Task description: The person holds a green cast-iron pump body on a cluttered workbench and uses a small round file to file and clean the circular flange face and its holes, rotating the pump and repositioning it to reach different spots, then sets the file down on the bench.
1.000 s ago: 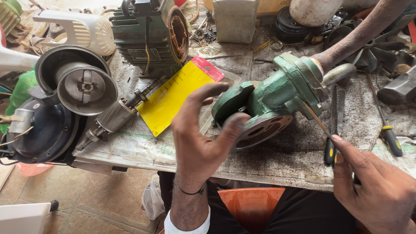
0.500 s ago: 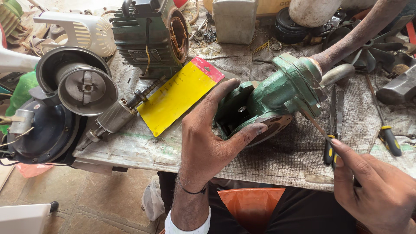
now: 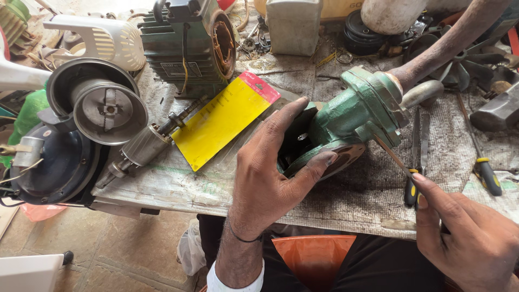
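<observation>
Green pump housing (image 3: pixel 351 116) clasped by left hand (image 3: pixel 270 173).

I see a green cast-metal pump housing (image 3: pixel 351 116) lying tilted on its side on the grey cloth, round flange facing down-left. A thin metal screwdriver shaft (image 3: pixel 390 154) touches its lower right edge.

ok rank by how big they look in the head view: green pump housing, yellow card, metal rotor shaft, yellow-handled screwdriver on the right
1. green pump housing, partly hidden by the left hand
2. yellow card
3. metal rotor shaft
4. yellow-handled screwdriver
</observation>
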`<state>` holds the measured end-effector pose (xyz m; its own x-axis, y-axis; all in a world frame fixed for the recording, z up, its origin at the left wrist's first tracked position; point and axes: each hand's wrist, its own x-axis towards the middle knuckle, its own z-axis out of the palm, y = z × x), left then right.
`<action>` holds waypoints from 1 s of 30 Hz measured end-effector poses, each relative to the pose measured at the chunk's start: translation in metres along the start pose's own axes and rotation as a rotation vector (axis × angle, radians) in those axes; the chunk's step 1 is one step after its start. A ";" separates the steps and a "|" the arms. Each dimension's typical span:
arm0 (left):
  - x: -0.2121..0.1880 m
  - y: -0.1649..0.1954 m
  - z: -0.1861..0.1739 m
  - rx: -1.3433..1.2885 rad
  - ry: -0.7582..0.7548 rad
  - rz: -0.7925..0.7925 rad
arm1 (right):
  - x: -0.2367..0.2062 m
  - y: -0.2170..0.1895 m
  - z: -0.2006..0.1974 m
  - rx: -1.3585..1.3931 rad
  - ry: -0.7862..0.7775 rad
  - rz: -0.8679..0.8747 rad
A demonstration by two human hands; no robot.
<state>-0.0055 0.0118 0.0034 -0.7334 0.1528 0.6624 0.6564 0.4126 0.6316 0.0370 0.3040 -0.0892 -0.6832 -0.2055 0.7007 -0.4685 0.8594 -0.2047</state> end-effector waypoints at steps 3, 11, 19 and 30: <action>0.000 0.000 0.000 0.059 0.019 0.046 | -0.016 0.010 0.007 0.073 0.033 0.110; -0.002 0.002 0.000 0.034 0.052 0.050 | -0.028 0.022 0.003 0.317 -0.016 0.462; -0.003 -0.007 0.001 -0.092 0.350 -0.077 | -0.010 0.010 -0.006 0.461 0.028 0.665; 0.000 0.005 0.000 0.273 0.036 0.205 | -0.091 0.119 0.047 0.741 0.251 0.615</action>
<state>-0.0025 0.0144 0.0068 -0.5812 0.2273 0.7813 0.7143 0.6025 0.3561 0.0174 0.4029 -0.2097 -0.8265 0.3562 0.4359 -0.3624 0.2558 -0.8962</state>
